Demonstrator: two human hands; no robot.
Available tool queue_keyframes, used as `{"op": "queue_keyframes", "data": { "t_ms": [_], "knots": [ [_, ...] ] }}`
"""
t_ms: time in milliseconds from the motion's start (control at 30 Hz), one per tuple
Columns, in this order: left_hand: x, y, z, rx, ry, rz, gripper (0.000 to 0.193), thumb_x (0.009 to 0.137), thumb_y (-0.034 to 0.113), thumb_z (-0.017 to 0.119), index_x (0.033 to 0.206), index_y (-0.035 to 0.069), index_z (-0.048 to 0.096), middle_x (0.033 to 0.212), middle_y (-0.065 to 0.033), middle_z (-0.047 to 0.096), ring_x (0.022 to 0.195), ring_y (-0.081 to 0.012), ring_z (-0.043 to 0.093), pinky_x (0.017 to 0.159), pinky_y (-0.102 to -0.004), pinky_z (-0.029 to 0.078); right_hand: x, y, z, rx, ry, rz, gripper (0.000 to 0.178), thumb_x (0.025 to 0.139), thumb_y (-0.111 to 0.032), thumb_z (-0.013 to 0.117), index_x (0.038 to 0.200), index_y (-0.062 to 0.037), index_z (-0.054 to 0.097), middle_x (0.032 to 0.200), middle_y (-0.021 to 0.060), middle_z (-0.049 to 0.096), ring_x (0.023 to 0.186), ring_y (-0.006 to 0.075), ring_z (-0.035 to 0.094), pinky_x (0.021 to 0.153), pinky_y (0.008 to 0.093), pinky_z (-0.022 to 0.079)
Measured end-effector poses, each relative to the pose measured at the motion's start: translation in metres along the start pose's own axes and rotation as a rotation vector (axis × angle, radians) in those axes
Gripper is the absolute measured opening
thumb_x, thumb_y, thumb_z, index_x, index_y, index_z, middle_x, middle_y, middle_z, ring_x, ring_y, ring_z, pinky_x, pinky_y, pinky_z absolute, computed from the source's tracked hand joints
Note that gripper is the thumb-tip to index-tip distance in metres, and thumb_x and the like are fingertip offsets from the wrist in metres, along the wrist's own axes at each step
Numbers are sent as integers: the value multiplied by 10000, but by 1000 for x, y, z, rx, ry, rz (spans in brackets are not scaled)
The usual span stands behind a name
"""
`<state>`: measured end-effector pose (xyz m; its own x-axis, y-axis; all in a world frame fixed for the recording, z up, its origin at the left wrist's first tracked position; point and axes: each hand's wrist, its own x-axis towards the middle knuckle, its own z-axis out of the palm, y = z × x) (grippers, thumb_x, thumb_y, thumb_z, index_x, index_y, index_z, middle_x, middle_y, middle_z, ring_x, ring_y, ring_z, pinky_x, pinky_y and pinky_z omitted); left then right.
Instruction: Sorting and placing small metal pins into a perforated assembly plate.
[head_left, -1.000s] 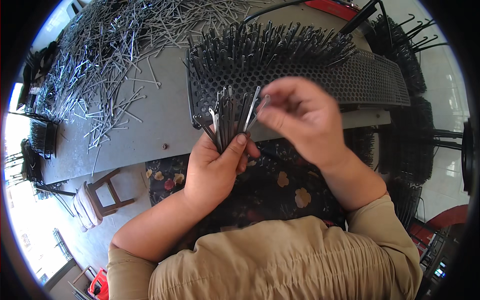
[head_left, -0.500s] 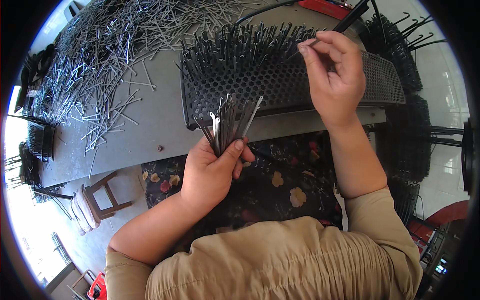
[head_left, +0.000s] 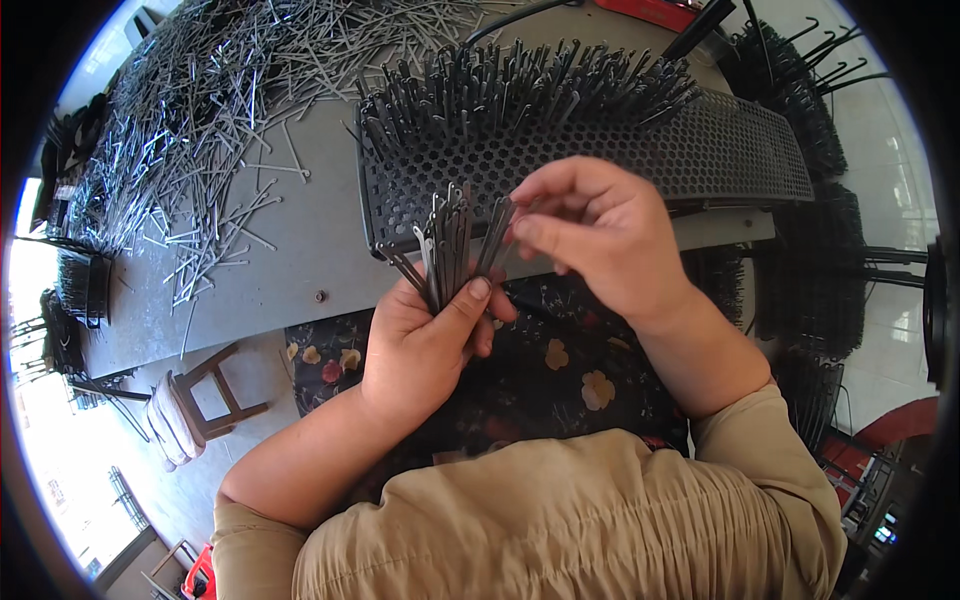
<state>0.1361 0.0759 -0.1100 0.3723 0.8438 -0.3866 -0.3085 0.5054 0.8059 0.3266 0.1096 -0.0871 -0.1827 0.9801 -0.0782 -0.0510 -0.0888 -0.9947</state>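
My left hand [head_left: 425,335] is closed around a fanned bundle of thin metal strips [head_left: 455,240] with small holes at their ends. Its thumb presses across their lower part. Beside the bundle's right edge is my right hand [head_left: 610,235], with thumb and forefinger a little apart at the top of the outermost strips. Whether its fingertips touch them is hard to make out. Beyond both hands lies a dark perforated rack [head_left: 730,150], its holes star-shaped. Many dark strips [head_left: 500,95] stand upright in its far and left part.
A large heap of loose strips [head_left: 230,110] covers the left and far side of the grey table [head_left: 270,290]. Behind the rack are a red object [head_left: 650,12] and a black bar [head_left: 700,30]. Dark racks [head_left: 810,270] stand to the right, a wooden stool [head_left: 215,395] at lower left.
My right hand has come down and left from the rack's far side to the bundle. The strip it pinched is no longer seen in it. My left hand has stayed nearly still.
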Motion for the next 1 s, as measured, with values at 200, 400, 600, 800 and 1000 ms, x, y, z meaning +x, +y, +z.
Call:
{"op": "queue_keyframes", "data": {
  "t_ms": [200, 400, 600, 800, 1000],
  "knots": [
    [0, 0, -1, 63, 15, -35, 122, 977, 73, 492, 1047, 10, 569, 816, -46, 638, 574, -70, 505, 523, -197, 406, 32, -9, -50, -344, 434, -622, 237, 852, 53, 634, 1047, 1, 509, 905, 136, 679, 807, 133, 660, 666, 200, 512],
    [1, -1, 2, 112, 23, -43, 134, 976, 47, 472, 1071, 5, 556, 852, -48, 639, 611, -74, 519, 565, -202, 429, 39, -4, -56, -611, 533, -833, 179, 842, 78, 644, 984, 13, 557, 909, 108, 678, 822, 122, 650, 745, 215, 526],
    [2, 0, 1, 115, 8, -52, 112, 972, 57, 489, 1054, 14, 553, 857, -56, 649, 616, -79, 538, 560, -202, 430, 41, -9, -59, -1263, 490, -985, 96, 800, 6, 713, 859, -54, 665, 885, 18, 671, 743, 61, 571, 643, 187, 449],
    [1, -2, 0, 5, -28, -46, 111, 966, 87, 525, 1053, 42, 576, 856, -60, 661, 613, -82, 552, 528, -196, 409, 0, -5, -15, -217, 100, -182, 193, 830, 33, 679, 1013, 12, 620, 922, 56, 648, 846, 106, 618, 754, 229, 508],
    [-2, -2, 1, 36, -30, -76, 128, 966, 104, 535, 1059, 30, 582, 859, -59, 666, 596, -80, 548, 520, -195, 407, 5, -13, -28, 121, 194, -63, 271, 817, 80, 652, 1056, -5, 556, 847, 104, 674, 776, 115, 633, 681, 199, 493]
  ]
}}
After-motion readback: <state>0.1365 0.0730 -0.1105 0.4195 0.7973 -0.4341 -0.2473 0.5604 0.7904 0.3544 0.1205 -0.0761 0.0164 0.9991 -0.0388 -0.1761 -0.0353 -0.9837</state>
